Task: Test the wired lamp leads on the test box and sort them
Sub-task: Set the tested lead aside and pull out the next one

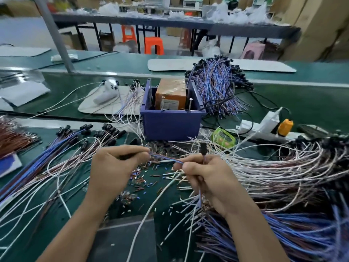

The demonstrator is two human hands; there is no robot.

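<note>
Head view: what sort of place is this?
Probably a factory workbench for wiring: heaps of leads on the green bench, a blue test box, and stacked cartons behind.

Held lead (166, 158) runs between left fingers (132, 149) and right fingers (189, 160). Test box (170, 123) stands behind them; scraps (143, 178) lie beneath. Left pile (56, 154) lies left of fingers, right pile (283, 173) right.

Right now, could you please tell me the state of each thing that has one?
Left hand: pinches the blue lead.
Right hand: grips the blue lead.
Blue lead: raised, stretched between both hands.
Blue box: open on top, orange box inside.
Power strip: orange plug in it.
</note>
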